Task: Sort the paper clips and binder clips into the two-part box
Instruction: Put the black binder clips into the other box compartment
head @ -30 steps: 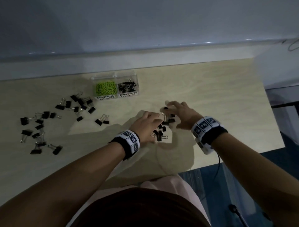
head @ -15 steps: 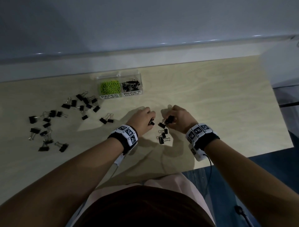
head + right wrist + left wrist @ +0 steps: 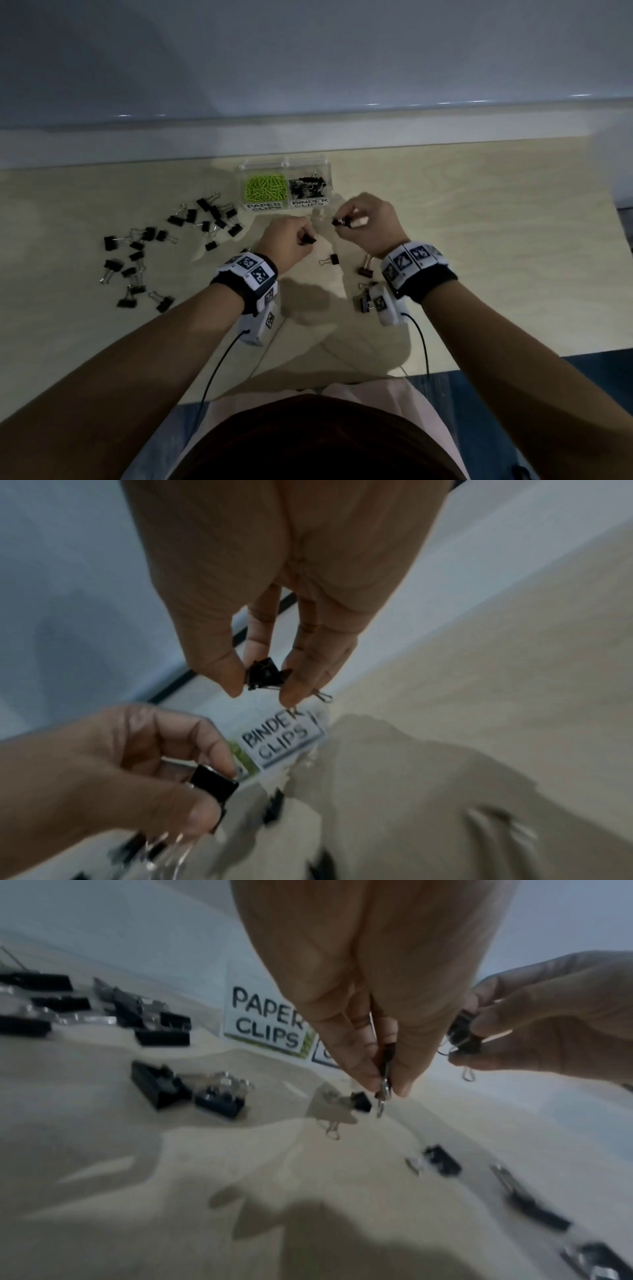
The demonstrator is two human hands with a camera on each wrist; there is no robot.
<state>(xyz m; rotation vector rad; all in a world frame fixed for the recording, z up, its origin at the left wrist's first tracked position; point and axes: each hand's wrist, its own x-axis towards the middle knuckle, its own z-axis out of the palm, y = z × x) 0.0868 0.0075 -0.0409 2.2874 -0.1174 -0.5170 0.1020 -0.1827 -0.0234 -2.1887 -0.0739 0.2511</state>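
Pinching a black binder clip [image 3: 307,238] between thumb and fingertips, the left hand [image 3: 286,242] hangs above the bench [image 3: 479,212], its grip closed on the clip. The right hand [image 3: 368,219] grips a second binder clip [image 3: 266,674] the same way, just in front of the two-part box [image 3: 286,187], near its "BINDER CLIPS" side. Green paper clips [image 3: 264,186] fill the other side. Loose binder clips [image 3: 161,246] lie scattered to the left.
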